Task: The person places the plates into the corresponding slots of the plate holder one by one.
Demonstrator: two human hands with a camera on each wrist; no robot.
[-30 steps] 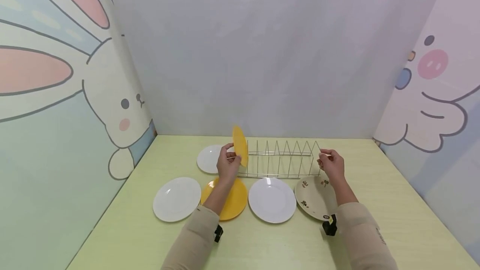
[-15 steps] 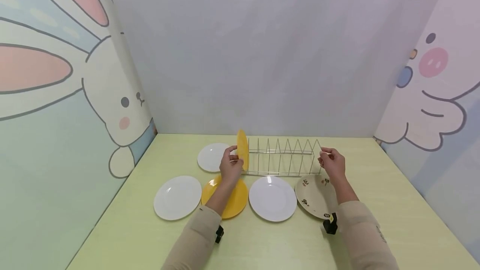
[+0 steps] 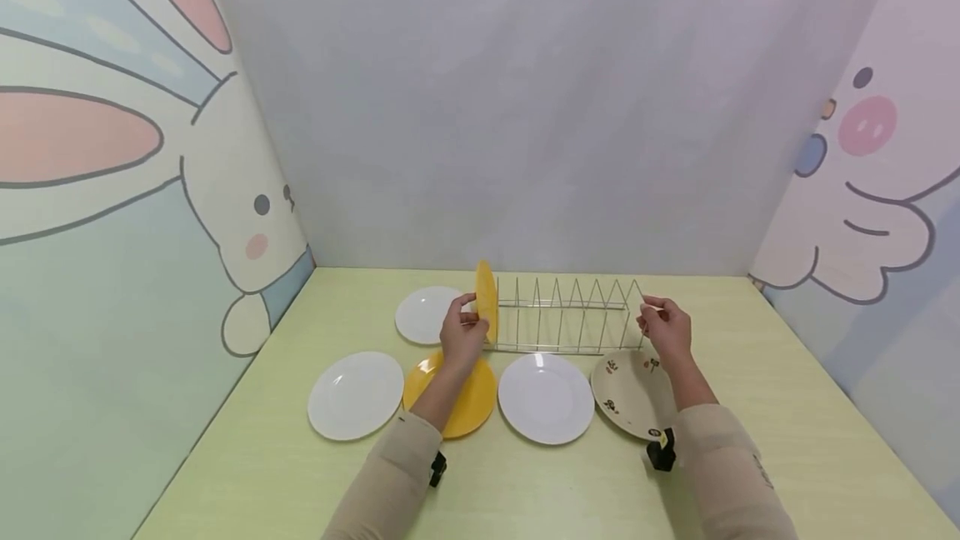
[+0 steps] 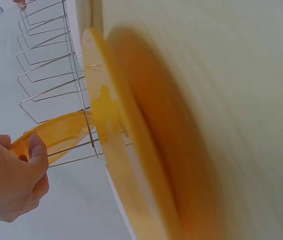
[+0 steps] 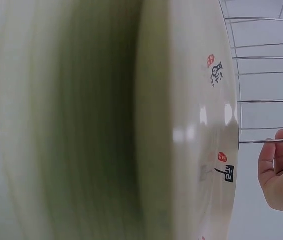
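Yellow plate stands on edge at the rack's left end

Here we are at the silver wire dish rack [image 3: 555, 352], and the round, glossy yellow plate [image 3: 486, 298] is upright at its left end. Our left hand [image 3: 462, 336] pinches it by the rim, thumb on the near side. The plate lies just right of that grip, and its long axis runs near to far, broadly in line with the rack's wire dividers; we judge that this alignment is what matters. Whether its lower rim bears on the bottom wires, we can't tell. The left hand is clearly the nearer one; our right hand [image 3: 669, 330] is well apart, pinching the wire at the rack's right end.

Now the writing! The round cream patterned plate [image 3: 630, 398], near the right hand, carries dark, character-like marks [image 5: 225, 173] with small red seals [image 5: 222, 157] beside them, none of which we can read. There's lettering [image 3: 763, 471] on the beige right sleeve [image 3: 723, 448] too, too small to make out. Brand names? We spot none.
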